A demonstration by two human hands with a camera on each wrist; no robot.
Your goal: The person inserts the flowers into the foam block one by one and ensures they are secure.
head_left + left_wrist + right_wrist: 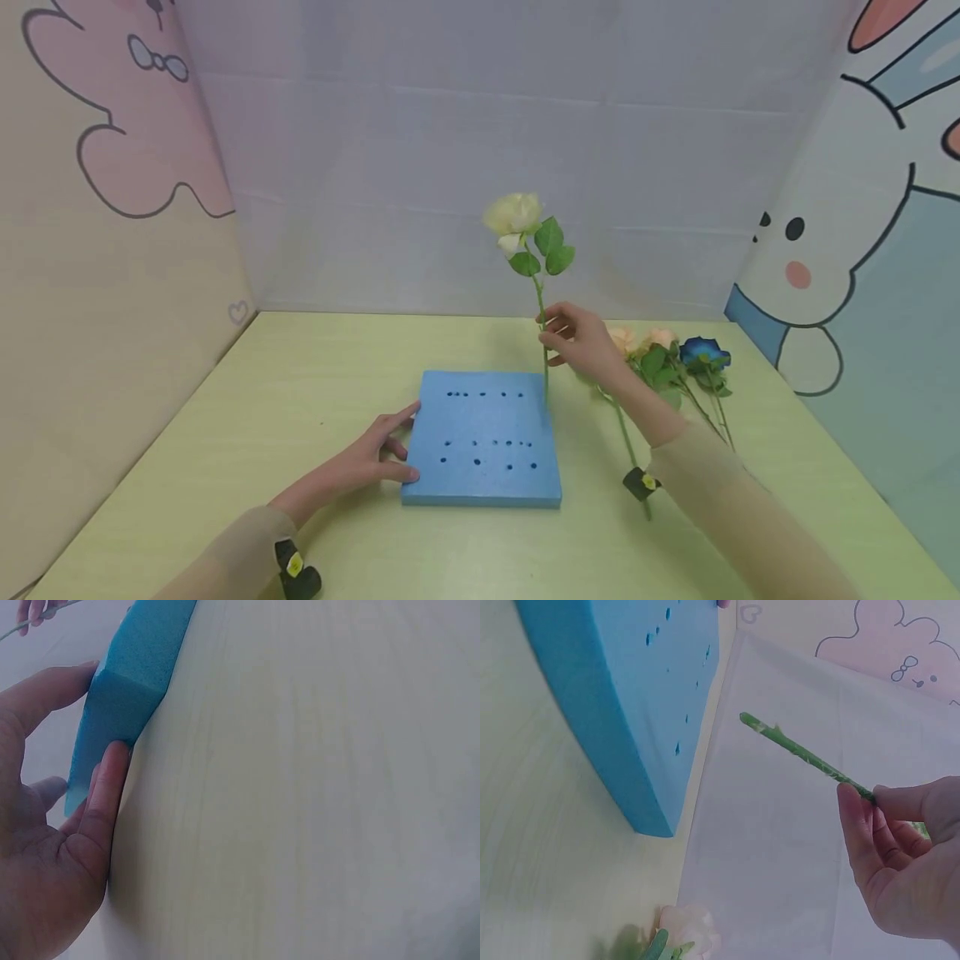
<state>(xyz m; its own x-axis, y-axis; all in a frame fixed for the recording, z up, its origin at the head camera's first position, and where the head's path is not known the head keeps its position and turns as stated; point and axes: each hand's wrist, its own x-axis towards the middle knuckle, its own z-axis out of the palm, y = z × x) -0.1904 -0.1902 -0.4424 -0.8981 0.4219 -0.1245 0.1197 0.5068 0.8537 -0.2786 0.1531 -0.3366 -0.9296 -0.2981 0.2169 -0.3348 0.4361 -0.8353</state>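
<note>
My right hand (588, 340) pinches the green stem of a white rose (514, 214) between thumb and fingers. The rose is upright, bloom on top, with leaves below it. In the right wrist view, the bare lower end of the stem (799, 752) juts out from the fingertips, apart from the board. A light blue foam board (480, 421) with rows of small holes lies flat on the table. At its left edge, my left hand (378, 450) rests with fingers spread, thumb and fingertips touching the board. The left wrist view shows fingers against the board's side (124, 705).
Right of the board lie pale peach roses (660, 339) and a blue rose (705, 353), partly hidden by my right forearm. The pale table (300, 375) is bounded by a plain back cloth (375, 167) and side panels with cartoon prints.
</note>
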